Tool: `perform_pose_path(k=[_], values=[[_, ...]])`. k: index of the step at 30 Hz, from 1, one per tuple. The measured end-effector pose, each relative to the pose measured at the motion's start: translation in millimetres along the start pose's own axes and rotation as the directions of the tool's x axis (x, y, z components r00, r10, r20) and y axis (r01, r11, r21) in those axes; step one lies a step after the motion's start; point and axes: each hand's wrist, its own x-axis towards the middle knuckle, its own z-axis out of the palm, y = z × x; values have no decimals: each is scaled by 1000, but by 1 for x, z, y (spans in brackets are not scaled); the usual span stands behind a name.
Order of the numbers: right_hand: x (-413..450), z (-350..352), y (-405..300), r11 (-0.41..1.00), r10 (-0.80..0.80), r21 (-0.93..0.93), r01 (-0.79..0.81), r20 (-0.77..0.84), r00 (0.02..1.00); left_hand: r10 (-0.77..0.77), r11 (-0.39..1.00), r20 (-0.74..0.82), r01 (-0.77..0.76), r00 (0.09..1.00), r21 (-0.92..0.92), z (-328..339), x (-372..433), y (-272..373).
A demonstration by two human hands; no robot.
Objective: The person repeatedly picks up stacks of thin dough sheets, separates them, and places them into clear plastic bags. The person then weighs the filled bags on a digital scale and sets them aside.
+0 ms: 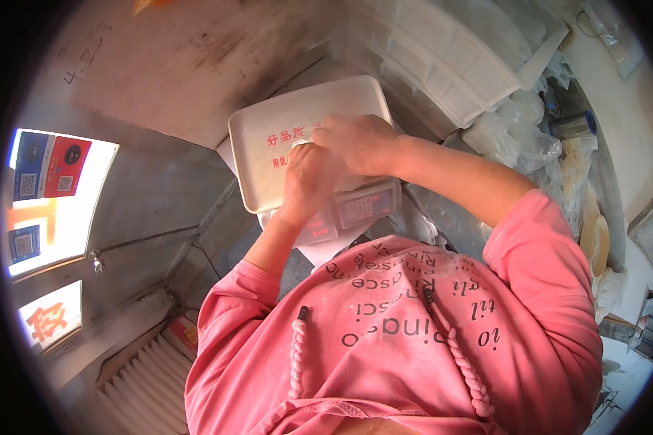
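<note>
Both my hands meet over the right part of a white rectangular tray (261, 185), which rests on a digital scale (362, 206) and bears red writing. My left hand (310, 174) has its fingers curled at a small white piece (303, 143), whose material I cannot make out. Close beside and partly over it is my right hand (359, 142), bent at the wrist and blurred. What lies between the two hands is hidden. The scale's keypad and display face me, below the tray's near edge.
White plastic crates (457, 81) stand at the upper right, with clear plastic bags (522, 136) beside them. A board with handwriting (158, 70) is at the upper left. Long pale items (147, 386) fill a box at the lower left. A metal wall (141, 185) rises at the left.
</note>
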Motion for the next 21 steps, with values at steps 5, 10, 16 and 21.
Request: perform_pose_path(k=[5, 10, 16, 21], values=[[-3, 26, 8, 987, 92, -95, -125, -294, 951, -475, 859, 31, 471, 879, -199, 3, 16, -14], [-10, 29, 13, 991, 70, -74, -108, -399, 914, -254, 949, 221, 286, 942, -129, -9, 40, -33], [-38, 19, 1, 997, 68, -7, -75, -344, 937, -271, 923, 189, 199, 944, 330, -4, 49, -16], [-132, 4, 26, 924, 325, 307, -227, -322, 889, -388, 922, 205, 380, 899, 79, 0, 49, 11]])
